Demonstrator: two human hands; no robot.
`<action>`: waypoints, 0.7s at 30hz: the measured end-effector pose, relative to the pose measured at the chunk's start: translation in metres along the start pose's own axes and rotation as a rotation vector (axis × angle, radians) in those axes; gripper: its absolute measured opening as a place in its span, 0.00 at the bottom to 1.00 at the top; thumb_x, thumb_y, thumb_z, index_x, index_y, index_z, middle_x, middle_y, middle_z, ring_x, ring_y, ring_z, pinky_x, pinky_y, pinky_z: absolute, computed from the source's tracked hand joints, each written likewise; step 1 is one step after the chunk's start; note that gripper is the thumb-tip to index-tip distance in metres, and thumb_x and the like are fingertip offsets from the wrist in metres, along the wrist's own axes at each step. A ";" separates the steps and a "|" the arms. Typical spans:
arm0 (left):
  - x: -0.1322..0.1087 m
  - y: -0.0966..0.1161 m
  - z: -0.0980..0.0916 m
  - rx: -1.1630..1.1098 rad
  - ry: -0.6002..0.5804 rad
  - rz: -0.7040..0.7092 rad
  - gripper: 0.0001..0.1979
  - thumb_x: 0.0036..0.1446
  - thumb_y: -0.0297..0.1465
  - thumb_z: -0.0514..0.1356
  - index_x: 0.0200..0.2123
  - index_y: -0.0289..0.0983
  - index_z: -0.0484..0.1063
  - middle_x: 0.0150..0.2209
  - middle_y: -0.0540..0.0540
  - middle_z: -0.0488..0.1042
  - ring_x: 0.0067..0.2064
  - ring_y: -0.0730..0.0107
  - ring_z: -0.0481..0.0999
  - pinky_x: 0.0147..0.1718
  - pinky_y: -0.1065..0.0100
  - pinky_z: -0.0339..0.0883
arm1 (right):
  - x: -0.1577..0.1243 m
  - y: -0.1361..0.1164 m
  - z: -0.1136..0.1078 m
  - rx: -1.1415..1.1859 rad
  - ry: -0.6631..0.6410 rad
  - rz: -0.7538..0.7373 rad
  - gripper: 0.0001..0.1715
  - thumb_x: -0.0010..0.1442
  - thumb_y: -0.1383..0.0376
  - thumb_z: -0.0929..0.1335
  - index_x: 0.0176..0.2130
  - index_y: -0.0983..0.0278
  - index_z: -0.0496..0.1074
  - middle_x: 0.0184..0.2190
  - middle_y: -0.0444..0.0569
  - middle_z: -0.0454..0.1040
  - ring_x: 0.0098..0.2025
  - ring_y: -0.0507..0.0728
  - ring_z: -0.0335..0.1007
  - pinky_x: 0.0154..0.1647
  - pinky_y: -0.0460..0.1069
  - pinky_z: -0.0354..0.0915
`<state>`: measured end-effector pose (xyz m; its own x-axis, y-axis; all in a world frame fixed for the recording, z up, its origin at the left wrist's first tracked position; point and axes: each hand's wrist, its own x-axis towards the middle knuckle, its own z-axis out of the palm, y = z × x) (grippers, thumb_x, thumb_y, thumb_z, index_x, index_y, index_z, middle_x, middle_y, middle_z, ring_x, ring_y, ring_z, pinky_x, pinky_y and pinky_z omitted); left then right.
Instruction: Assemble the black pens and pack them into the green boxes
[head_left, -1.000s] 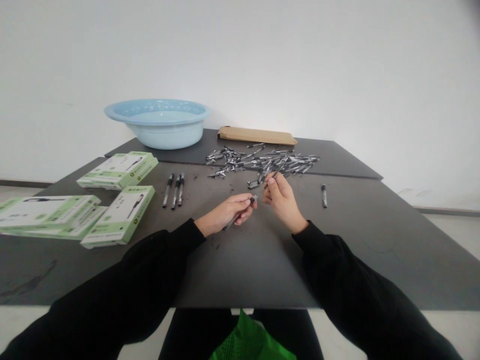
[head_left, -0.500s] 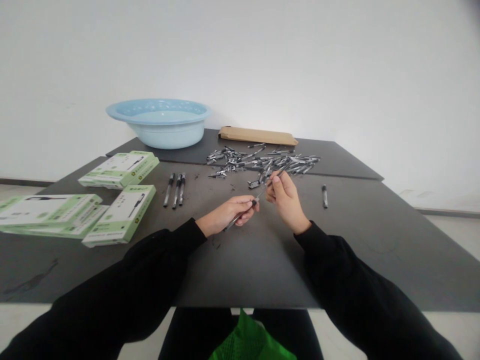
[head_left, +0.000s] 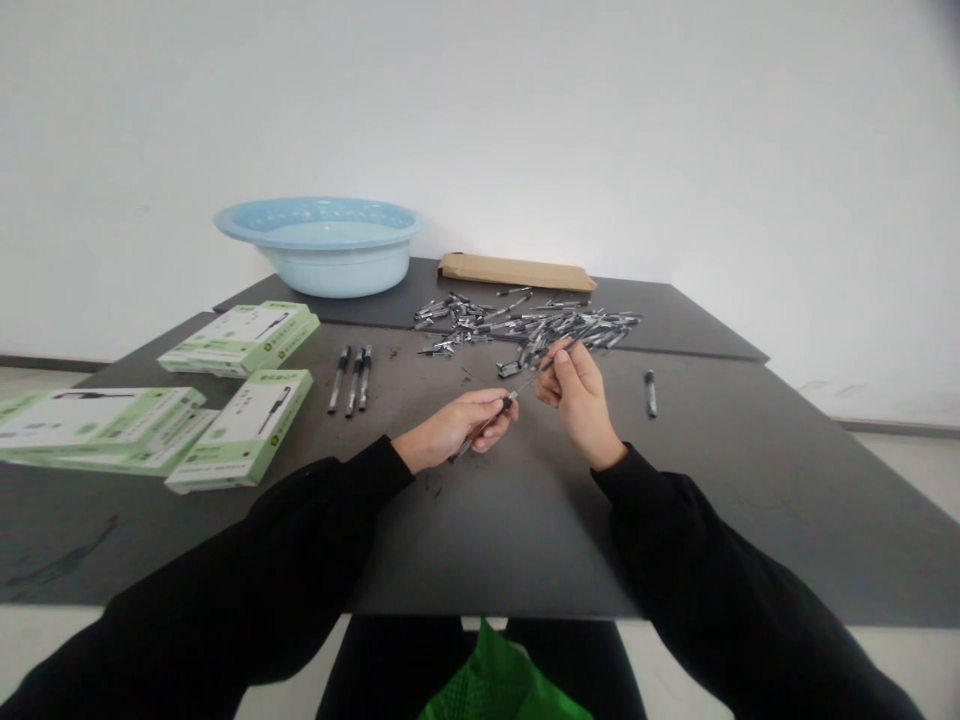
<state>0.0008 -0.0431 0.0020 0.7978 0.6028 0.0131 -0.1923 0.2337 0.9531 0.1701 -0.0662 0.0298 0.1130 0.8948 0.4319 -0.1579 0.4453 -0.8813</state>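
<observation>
My left hand (head_left: pixel 459 428) is closed around a pen barrel (head_left: pixel 461 449), which slants with its open upper end towards the right hand. Between thumb and fingers, my right hand (head_left: pixel 577 402) pinches a thin dark pen refill (head_left: pixel 572 345). A narrow clear stretch bridges the gap between the hands, in line with the barrel; how far it sits inside the barrel I cannot tell. Behind the right hand lies a pile of loose pens and pen parts (head_left: pixel 540 325). Three capped pens (head_left: pixel 352 382) lie side by side left of the left hand.
Green-and-white pen boxes (head_left: pixel 240 430) are stacked at the left of the dark table (head_left: pixel 480 550). A light blue basin (head_left: pixel 330 265) and a flat brown cardboard packet (head_left: pixel 517 270) stand at the back by the wall. One short pen piece (head_left: pixel 650 393) lies at the right.
My right hand has shifted slightly right, away from the left hand, with the refill in its fingers. The left hand keeps its hold on the barrel, nearly still.
</observation>
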 end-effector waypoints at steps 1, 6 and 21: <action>0.000 0.000 0.000 0.001 0.001 -0.001 0.12 0.61 0.38 0.56 0.37 0.33 0.67 0.22 0.54 0.56 0.21 0.78 0.52 0.19 0.75 0.47 | 0.000 0.000 0.000 0.002 0.003 0.007 0.16 0.62 0.51 0.65 0.34 0.58 0.58 0.19 0.34 0.48 0.18 0.47 0.44 0.19 0.44 0.48; 0.000 0.000 0.000 0.018 -0.004 -0.024 0.13 0.61 0.39 0.56 0.37 0.33 0.67 0.22 0.54 0.56 0.21 0.78 0.52 0.19 0.74 0.47 | -0.001 0.002 0.000 0.000 -0.005 0.043 0.16 0.62 0.51 0.65 0.34 0.58 0.58 0.20 0.34 0.50 0.19 0.47 0.44 0.19 0.44 0.48; -0.001 0.000 -0.001 -0.082 -0.037 -0.055 0.11 0.61 0.36 0.57 0.35 0.33 0.67 0.21 0.56 0.53 0.19 0.81 0.49 0.19 0.75 0.43 | -0.001 0.001 -0.001 0.008 -0.051 0.015 0.15 0.63 0.52 0.65 0.34 0.58 0.59 0.19 0.34 0.51 0.18 0.47 0.44 0.19 0.44 0.47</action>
<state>-0.0005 -0.0427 0.0021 0.8286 0.5592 -0.0263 -0.1925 0.3287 0.9246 0.1705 -0.0669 0.0277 0.0606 0.9016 0.4283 -0.1667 0.4322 -0.8862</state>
